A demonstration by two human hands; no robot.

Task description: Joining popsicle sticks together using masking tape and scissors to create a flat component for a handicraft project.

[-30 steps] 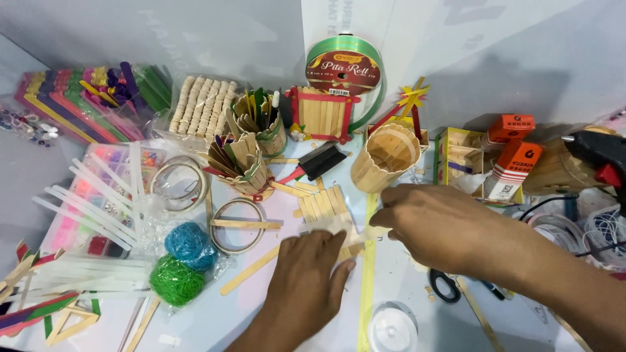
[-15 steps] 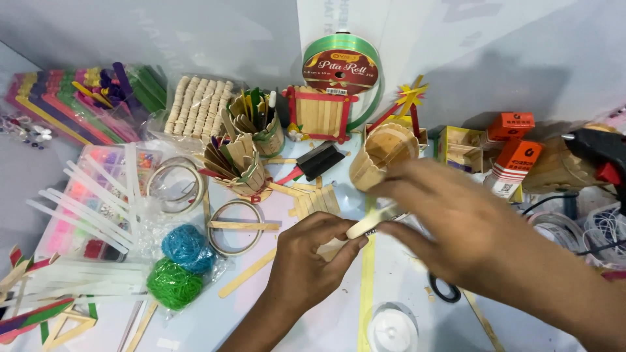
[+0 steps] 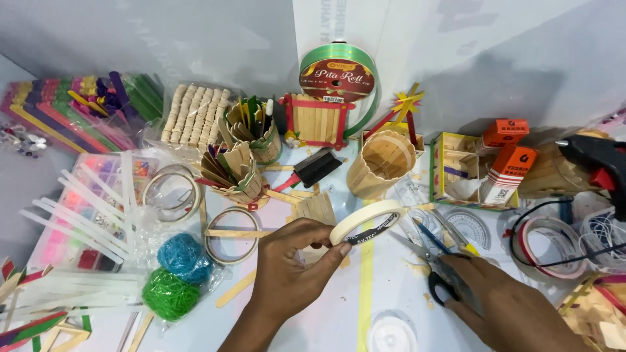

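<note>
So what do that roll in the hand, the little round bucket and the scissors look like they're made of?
The roll in the left hand: likely paper masking tape, matte cream.
The round bucket: flat wooden craft sticks, pale and unpainted, standing side by side.
The scissors under the right hand: shiny metal blades, black handles, probably plastic.

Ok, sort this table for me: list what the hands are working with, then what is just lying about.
In hand:
- left hand holds the roll of masking tape up on edge
- right hand rests on the black-handled scissors

Lying about:
- glue gun
- stick barrel
- green ribbon spool
- blue and green rubber bands
- coloured craft sticks
</note>
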